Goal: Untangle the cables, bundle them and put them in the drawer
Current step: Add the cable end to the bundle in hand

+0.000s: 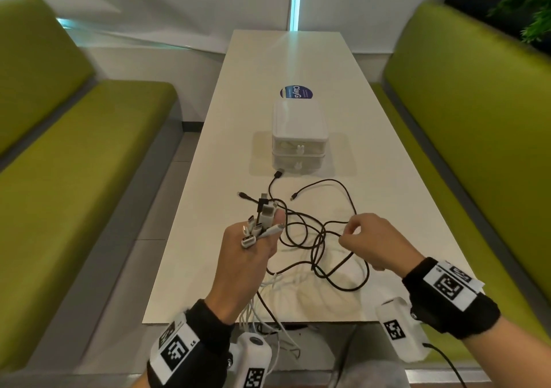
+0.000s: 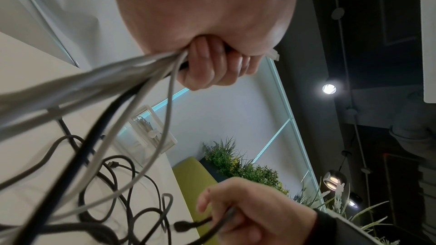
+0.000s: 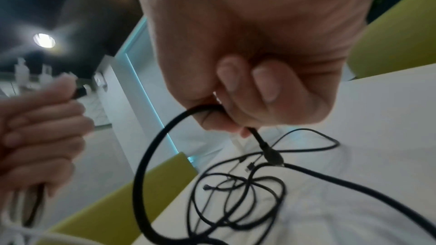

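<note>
My left hand (image 1: 250, 256) is raised above the near part of the white table (image 1: 387, 179) and grips a bunch of cable ends (image 1: 259, 223), white and black plugs sticking up past the thumb. From that fist (image 2: 212, 66) white and black cords (image 2: 113, 111) hang down over the table's near edge. My right hand (image 1: 366, 241) pinches a black cable (image 3: 151, 156) close to its plug (image 3: 271, 154), a loop hanging below the fingers. A tangle of black cables (image 1: 316, 238) lies on the table between both hands. The white two-drawer box (image 1: 298, 137) stands farther back, both drawers closed.
Green benches (image 1: 74, 155) run along both sides of the table, the other bench (image 1: 477, 125) on the right. A round dark sticker (image 1: 296, 92) lies behind the drawer box. One black plug (image 1: 278, 174) rests just in front of the lower drawer.
</note>
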The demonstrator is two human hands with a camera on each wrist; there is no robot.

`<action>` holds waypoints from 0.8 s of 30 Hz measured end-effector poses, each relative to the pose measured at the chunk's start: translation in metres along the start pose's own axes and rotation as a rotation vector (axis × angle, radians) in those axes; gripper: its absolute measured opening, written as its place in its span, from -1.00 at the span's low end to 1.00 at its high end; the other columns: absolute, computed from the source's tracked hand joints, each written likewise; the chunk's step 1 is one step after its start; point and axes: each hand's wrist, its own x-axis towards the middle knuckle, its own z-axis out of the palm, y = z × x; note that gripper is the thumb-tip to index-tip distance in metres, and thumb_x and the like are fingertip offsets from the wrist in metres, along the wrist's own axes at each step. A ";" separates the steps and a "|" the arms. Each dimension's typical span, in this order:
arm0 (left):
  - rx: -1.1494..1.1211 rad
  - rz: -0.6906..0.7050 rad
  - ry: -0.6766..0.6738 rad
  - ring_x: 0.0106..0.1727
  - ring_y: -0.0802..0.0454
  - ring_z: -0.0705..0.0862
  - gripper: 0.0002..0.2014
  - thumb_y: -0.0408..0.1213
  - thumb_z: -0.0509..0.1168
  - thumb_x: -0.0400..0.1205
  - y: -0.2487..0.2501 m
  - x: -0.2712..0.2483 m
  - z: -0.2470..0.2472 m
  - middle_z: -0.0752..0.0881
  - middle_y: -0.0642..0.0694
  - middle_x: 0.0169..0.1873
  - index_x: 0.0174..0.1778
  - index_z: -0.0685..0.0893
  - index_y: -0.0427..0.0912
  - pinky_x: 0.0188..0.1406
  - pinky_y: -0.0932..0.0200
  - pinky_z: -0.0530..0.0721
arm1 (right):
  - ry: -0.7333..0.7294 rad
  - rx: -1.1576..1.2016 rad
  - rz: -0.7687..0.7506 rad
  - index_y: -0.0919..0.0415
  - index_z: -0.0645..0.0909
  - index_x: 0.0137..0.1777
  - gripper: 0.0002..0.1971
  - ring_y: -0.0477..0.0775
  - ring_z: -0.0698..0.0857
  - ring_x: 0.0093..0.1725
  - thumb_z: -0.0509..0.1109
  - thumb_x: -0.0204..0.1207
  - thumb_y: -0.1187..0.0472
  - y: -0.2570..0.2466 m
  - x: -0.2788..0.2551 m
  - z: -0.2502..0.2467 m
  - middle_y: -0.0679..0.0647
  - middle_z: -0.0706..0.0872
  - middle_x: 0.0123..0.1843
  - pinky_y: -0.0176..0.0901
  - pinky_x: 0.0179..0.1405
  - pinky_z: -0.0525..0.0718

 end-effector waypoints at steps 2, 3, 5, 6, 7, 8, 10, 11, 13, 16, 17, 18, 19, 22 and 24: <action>0.038 0.026 0.002 -0.57 0.11 0.27 -0.49 -0.20 0.27 0.71 -0.001 -0.001 0.000 0.32 0.05 -0.64 -0.58 0.32 -0.15 -0.48 0.33 0.31 | 0.054 0.075 -0.071 0.17 0.64 -0.20 -0.91 -0.06 0.42 -0.64 0.35 0.46 0.18 -0.007 -0.009 -0.006 0.02 0.57 -0.51 -0.26 -0.63 0.44; 0.056 0.033 0.004 -0.57 0.15 0.33 -0.50 -0.34 0.23 0.72 -0.002 -0.001 -0.001 0.38 0.04 -0.64 -0.60 0.36 -0.22 -0.46 0.36 0.33 | 0.096 0.111 -0.131 0.16 0.64 -0.25 -0.90 -0.09 0.42 -0.67 0.36 0.45 0.19 -0.010 -0.014 -0.008 0.04 0.58 -0.55 -0.24 -0.61 0.46; 0.080 0.040 0.000 -0.59 0.26 0.39 -0.54 -0.37 0.20 0.72 0.000 -0.003 -0.001 0.46 0.09 -0.65 -0.55 0.50 -0.38 -0.47 0.44 0.34 | 0.182 0.215 -0.261 0.16 0.64 -0.30 -0.89 -0.09 0.47 -0.65 0.36 0.45 0.26 -0.020 -0.024 -0.012 0.08 0.60 -0.57 -0.16 -0.55 0.53; 0.095 0.040 -0.006 -0.60 0.29 0.43 -0.56 -0.33 0.20 0.72 0.004 -0.005 0.000 0.48 0.13 -0.68 -0.50 0.59 -0.43 -0.49 0.46 0.34 | 0.200 0.300 -0.319 0.18 0.65 -0.29 -0.88 -0.06 0.52 -0.63 0.36 0.45 0.32 -0.025 -0.030 -0.014 0.11 0.62 -0.56 -0.13 -0.55 0.56; 0.105 0.040 -0.006 -0.59 0.34 0.46 -0.58 -0.31 0.20 0.72 0.008 -0.007 0.002 0.50 0.18 -0.69 -0.43 0.67 -0.43 -0.51 0.47 0.33 | 0.198 0.394 -0.372 0.21 0.65 -0.26 -0.89 -0.01 0.57 -0.61 0.36 0.46 0.37 -0.030 -0.036 -0.015 0.15 0.65 -0.53 -0.10 -0.55 0.58; 0.108 0.047 0.003 -0.58 0.38 0.49 -0.61 -0.30 0.19 0.72 0.011 -0.007 0.002 0.51 0.24 -0.70 -0.36 0.73 -0.40 -0.51 0.48 0.33 | 0.181 0.475 -0.419 0.23 0.66 -0.22 -0.90 0.05 0.62 -0.58 0.37 0.48 0.39 -0.034 -0.041 -0.016 0.17 0.70 -0.48 -0.06 -0.54 0.61; 0.115 0.078 0.020 -0.57 0.31 0.51 -0.68 -0.33 0.17 0.73 0.019 -0.008 0.003 0.49 0.22 -0.70 -0.17 0.79 -0.32 -0.58 0.36 0.36 | 0.146 0.541 -0.512 0.23 0.68 -0.13 -0.92 0.15 0.72 -0.49 0.39 0.53 0.39 -0.041 -0.050 -0.016 0.16 0.78 -0.35 0.01 -0.49 0.70; 0.101 0.096 0.025 -0.53 0.13 0.48 -0.71 -0.37 0.15 0.74 0.022 -0.009 0.004 0.45 0.10 -0.66 -0.06 0.79 -0.29 -0.62 0.14 0.38 | 0.151 0.519 -0.561 0.21 0.68 -0.09 -0.93 0.14 0.75 -0.45 0.40 0.54 0.37 -0.044 -0.053 -0.014 0.11 0.81 -0.31 0.02 -0.45 0.74; 0.046 0.094 0.012 -0.24 -0.05 0.38 -0.71 -0.42 0.12 0.74 0.027 -0.010 0.005 0.48 -0.10 -0.36 0.13 0.76 -0.26 -0.24 -0.32 0.30 | 0.213 0.416 -0.654 0.16 0.68 -0.04 -0.92 0.04 0.79 -0.40 0.41 0.55 0.34 -0.046 -0.057 -0.008 -0.02 0.83 -0.26 0.00 -0.38 0.77; -0.003 0.084 -0.014 -0.08 0.07 0.43 -0.70 -0.25 0.14 0.73 0.033 -0.012 0.008 0.53 -0.10 -0.27 0.24 0.72 -0.22 -0.17 -0.19 0.40 | 0.306 0.349 -0.728 0.13 0.67 -0.02 -0.93 -0.04 0.80 -0.37 0.43 0.56 0.30 -0.047 -0.057 -0.002 -0.11 0.82 -0.22 0.03 -0.34 0.77; 0.006 0.092 -0.023 -0.04 0.14 0.45 -0.68 -0.19 0.16 0.70 0.033 -0.012 0.008 0.59 -0.14 -0.33 0.23 0.73 -0.20 -0.29 -0.09 0.40 | 0.303 0.351 -0.745 0.13 0.68 -0.01 -0.93 -0.04 0.80 -0.35 0.44 0.56 0.30 -0.048 -0.058 -0.002 -0.12 0.82 -0.20 0.03 -0.33 0.77; 0.022 0.102 -0.037 -0.18 0.13 0.67 -0.72 -0.18 0.17 0.69 0.030 -0.010 0.009 0.62 -0.11 -0.43 0.14 0.76 -0.16 -0.44 0.05 0.37 | 0.291 0.337 -0.771 0.13 0.69 0.00 -0.92 -0.03 0.80 -0.33 0.44 0.56 0.30 -0.049 -0.058 -0.002 -0.13 0.82 -0.19 0.02 -0.31 0.76; 0.047 0.108 -0.055 -0.38 0.21 0.71 -0.79 -0.21 0.20 0.70 0.027 -0.008 0.009 0.57 -0.05 -0.51 -0.02 0.77 -0.06 -0.55 0.25 0.37 | 0.289 0.295 -0.812 0.11 0.70 0.02 -0.91 -0.02 0.79 -0.30 0.45 0.56 0.29 -0.051 -0.059 -0.001 -0.14 0.81 -0.17 0.00 -0.29 0.76; 0.149 0.119 -0.089 -0.33 0.15 0.59 -0.80 -0.17 0.32 0.67 0.015 -0.004 0.009 0.67 0.03 -0.41 -0.30 0.65 0.09 -0.33 0.15 0.56 | 0.388 0.166 -0.877 -0.04 0.55 0.18 -0.71 -0.07 0.74 -0.26 0.45 0.54 0.26 -0.055 -0.061 0.002 -0.19 0.74 -0.09 -0.04 -0.20 0.73; 0.161 0.102 -0.088 -0.20 0.10 0.69 -0.83 -0.22 0.34 0.64 0.012 -0.002 0.007 0.77 -0.01 -0.28 -0.25 0.71 0.10 -0.17 0.08 0.62 | 0.430 0.267 -0.822 -0.11 0.42 0.23 -0.60 -0.05 0.75 -0.28 0.45 0.54 0.28 -0.055 -0.060 0.003 -0.20 0.72 -0.03 -0.01 -0.18 0.74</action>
